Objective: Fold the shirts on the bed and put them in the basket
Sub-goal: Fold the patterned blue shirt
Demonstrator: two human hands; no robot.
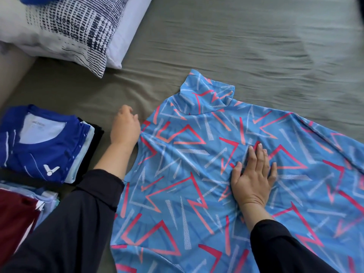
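The right hand (254, 174) lies flat, fingers straight, pressing the middle of the light-blue patterned shirt (197, 194) spread on the bed (216, 46). The left hand (124, 127) curls at the shirt's left edge, seemingly pinching it. Folding is just starting; next, that left side likely folds rightward. No basket shows.

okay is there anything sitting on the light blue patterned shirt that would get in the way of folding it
Nothing visible does. Only the hands are on the patterned shirt: the right hand lies flat on its middle, the left hand at its edge. The folded stack lies apart.
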